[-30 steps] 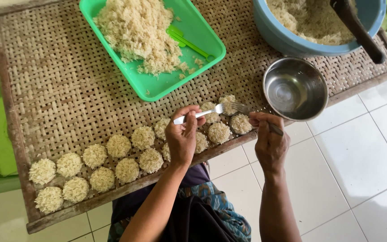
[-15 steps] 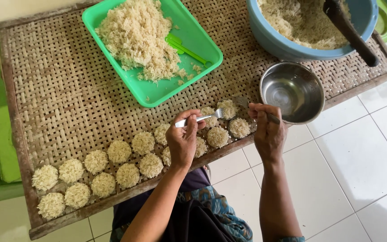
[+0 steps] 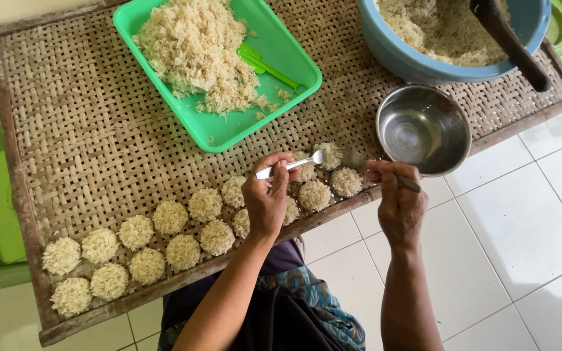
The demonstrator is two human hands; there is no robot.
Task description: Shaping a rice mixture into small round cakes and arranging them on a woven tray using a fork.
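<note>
Woven mat (image 3: 86, 130) under everything, wooden rim along near edge. Blue basin (image 3: 391, 49) of rice far beyond right fingers, cut off at top; dark ladle handle (image 3: 512, 42) sticking out of it, bowl end hidden. Green tray (image 3: 287, 62) with loose rice heap (image 3: 196, 49) and green spatula (image 3: 268, 65), well beyond left fingers. Steel bowl (image 3: 424, 127) just beyond right fingers, apparently empty, contents hard to confirm. Two rows of rice pucks (image 3: 170, 218) running down-left from left fingers to mat corner; a few partly hidden under left hand.

Left hand (image 3: 267, 198) closed around spoon (image 3: 291, 166), handle pinched, long axis pointing right and slightly away. Right hand (image 3: 397, 201) closed on second utensil (image 3: 408, 183), mostly hidden by fingers; kind hard to make out, tip reaching left. Newest puck (image 3: 330, 155) between the two hands, at spoon tip, right of left fingers, left of right fingers. Both about equally near, left spoon touching it. Exact contact of right tool blurred. Body and patterned cloth (image 3: 307, 299) cut off at bottom.
</note>
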